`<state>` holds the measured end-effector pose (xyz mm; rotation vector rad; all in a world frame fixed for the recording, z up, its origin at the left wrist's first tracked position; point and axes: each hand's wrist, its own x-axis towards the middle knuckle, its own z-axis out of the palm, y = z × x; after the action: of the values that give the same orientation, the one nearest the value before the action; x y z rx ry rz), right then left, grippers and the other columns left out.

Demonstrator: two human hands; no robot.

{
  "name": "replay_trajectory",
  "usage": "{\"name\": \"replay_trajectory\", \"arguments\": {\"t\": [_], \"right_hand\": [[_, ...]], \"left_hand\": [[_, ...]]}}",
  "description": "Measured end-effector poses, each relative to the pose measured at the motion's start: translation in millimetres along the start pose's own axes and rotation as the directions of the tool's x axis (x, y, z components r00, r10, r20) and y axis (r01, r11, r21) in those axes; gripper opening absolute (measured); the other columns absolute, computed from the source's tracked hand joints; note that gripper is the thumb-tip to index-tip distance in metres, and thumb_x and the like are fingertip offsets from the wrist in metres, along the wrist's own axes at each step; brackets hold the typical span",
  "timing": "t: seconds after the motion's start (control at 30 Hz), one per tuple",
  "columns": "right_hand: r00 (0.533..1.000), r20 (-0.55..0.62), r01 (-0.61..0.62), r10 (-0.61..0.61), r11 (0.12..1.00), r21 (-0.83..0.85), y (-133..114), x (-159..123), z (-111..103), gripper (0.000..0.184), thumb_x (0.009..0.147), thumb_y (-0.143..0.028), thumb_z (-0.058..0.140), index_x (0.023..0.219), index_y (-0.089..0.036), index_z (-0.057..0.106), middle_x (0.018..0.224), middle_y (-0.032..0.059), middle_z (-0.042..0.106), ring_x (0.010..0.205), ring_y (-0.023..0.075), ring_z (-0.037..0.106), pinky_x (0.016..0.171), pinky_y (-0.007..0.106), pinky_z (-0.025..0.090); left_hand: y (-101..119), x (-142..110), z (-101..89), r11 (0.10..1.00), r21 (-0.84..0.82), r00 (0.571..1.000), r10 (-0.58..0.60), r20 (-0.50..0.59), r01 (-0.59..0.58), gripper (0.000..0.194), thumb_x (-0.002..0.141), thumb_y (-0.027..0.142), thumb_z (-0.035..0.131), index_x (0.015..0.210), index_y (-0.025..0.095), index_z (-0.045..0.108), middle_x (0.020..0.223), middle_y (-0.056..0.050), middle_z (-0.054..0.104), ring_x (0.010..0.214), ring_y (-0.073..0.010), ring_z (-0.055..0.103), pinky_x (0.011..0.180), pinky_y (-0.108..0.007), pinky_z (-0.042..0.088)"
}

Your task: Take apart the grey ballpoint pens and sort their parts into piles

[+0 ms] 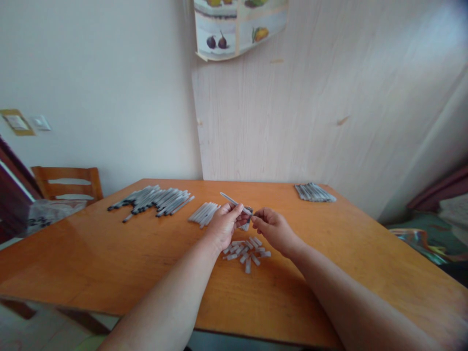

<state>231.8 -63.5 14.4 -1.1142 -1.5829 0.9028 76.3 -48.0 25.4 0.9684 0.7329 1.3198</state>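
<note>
My left hand (227, 225) is closed round a slim translucent pen (229, 199), which slants up and to the left out of the fingers. My right hand (273, 228) pinches at the pen's near end, where a small dark part shows; the fingertips hide most of it. Just below both hands lies a loose heap of short whitish pen caps (244, 249). Left of my left hand, a row of pale pen barrels (204, 213) rests on the table. Some small pieces behind my fingers are partly covered.
Many grey pens with dark ends (155, 199) are spread at the left of the wooden table (146, 268). A flat bundle of pens (315, 192) lies at the far right. Behind the table's left edge stands a chair (69, 183) with a clear plastic bag (51, 214).
</note>
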Motion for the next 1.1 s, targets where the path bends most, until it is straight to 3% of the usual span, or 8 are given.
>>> {"name": "replay_trajectory", "arguments": {"t": [0.13, 0.3, 0.5, 0.6, 0.8, 0.97, 1.1], "right_hand": [[0.999, -0.036, 0.01, -0.009, 1.0, 0.027, 2.2, 1.2, 1.1, 0.024, 0.081, -0.042, 0.059, 0.083, -0.019, 0.052, 0.067, -0.0018, 0.057, 0.056, 0.0104, 0.051, 0.052, 0.023, 0.04], [0.995, 0.059, -0.079, 0.077, 0.996, 0.033, -1.6, -1.6, -0.3, 0.038, 0.09, -0.051, 0.042, 0.072, -0.018, 0.052, 0.063, 0.0017, 0.06, 0.048, 0.0098, 0.049, 0.046, 0.023, 0.037], [1.0, 0.004, 0.012, -0.012, 1.0, -0.008, 2.2, -0.2, 0.2, 0.022, 0.081, -0.04, 0.058, 0.081, -0.019, 0.053, 0.065, -0.0023, 0.057, 0.055, 0.0097, 0.05, 0.051, 0.022, 0.039], [0.999, -0.038, 0.025, -0.025, 1.0, -0.005, 2.3, 0.4, 1.1, 0.025, 0.078, -0.041, 0.062, 0.084, -0.019, 0.052, 0.067, -0.0029, 0.056, 0.056, 0.0099, 0.049, 0.051, 0.022, 0.039], [0.996, 0.047, -0.082, 0.081, 0.996, 0.019, -1.4, -1.3, 0.2, 0.037, 0.088, -0.053, 0.044, 0.074, -0.019, 0.051, 0.064, 0.0004, 0.059, 0.05, 0.0095, 0.05, 0.046, 0.022, 0.038], [1.0, 0.001, -0.014, 0.014, 1.0, -0.014, 4.1, 0.9, -0.4, 0.023, 0.082, -0.042, 0.056, 0.08, -0.019, 0.052, 0.065, -0.0017, 0.057, 0.054, 0.0101, 0.05, 0.051, 0.023, 0.04], [0.998, -0.051, 0.027, -0.028, 0.999, -0.016, 5.4, 2.1, 0.1, 0.023, 0.078, -0.039, 0.063, 0.083, -0.019, 0.052, 0.067, -0.0024, 0.057, 0.058, 0.0103, 0.05, 0.053, 0.023, 0.04]], "left_hand": [[0.6, -0.3, 0.4, 1.0, -0.008, 1.0, -0.012, 0.008, 0.012, 0.023, 0.076, 0.029, 0.072, 0.083, 0.014, 0.057, 0.083, -0.008, 0.071, 0.07, -0.0139, 0.067, 0.068, -0.026, 0.052], [1.6, -1.0, 1.3, 1.0, -0.005, 1.0, -0.005, 0.003, 0.005, 0.021, 0.078, 0.029, 0.07, 0.083, 0.014, 0.056, 0.08, -0.007, 0.071, 0.068, -0.0135, 0.067, 0.067, -0.025, 0.052], [0.0, -0.4, 0.7, 1.0, 0.006, 1.0, -0.02, -0.008, 0.02, 0.021, 0.079, 0.029, 0.07, 0.085, 0.015, 0.055, 0.084, -0.008, 0.072, 0.069, -0.014, 0.068, 0.066, -0.026, 0.053], [-0.7, 0.0, -0.4, 1.0, 0.007, 1.0, -0.026, -0.004, 0.026, 0.023, 0.079, 0.031, 0.07, 0.087, 0.015, 0.054, 0.084, -0.008, 0.072, 0.07, -0.0152, 0.068, 0.065, -0.026, 0.053], [-0.3, -0.1, -0.7, 1.0, -0.002, 1.0, -0.028, 0.001, 0.028, 0.026, 0.077, 0.033, 0.071, 0.085, 0.016, 0.054, 0.083, -0.009, 0.072, 0.071, -0.017, 0.069, 0.064, -0.026, 0.052], [-1.9, 1.0, -1.4, 0.999, 0.02, 0.999, -0.037, -0.006, 0.037, 0.022, 0.08, 0.032, 0.069, 0.087, 0.016, 0.055, 0.086, -0.009, 0.072, 0.072, -0.0166, 0.069, 0.065, -0.027, 0.053], [-1.8, 0.9, -1.4, 0.999, 0.019, 1.0, -0.03, -0.005, 0.03, 0.022, 0.079, 0.031, 0.069, 0.086, 0.016, 0.055, 0.086, -0.009, 0.072, 0.071, -0.0163, 0.069, 0.063, -0.026, 0.052]]}}
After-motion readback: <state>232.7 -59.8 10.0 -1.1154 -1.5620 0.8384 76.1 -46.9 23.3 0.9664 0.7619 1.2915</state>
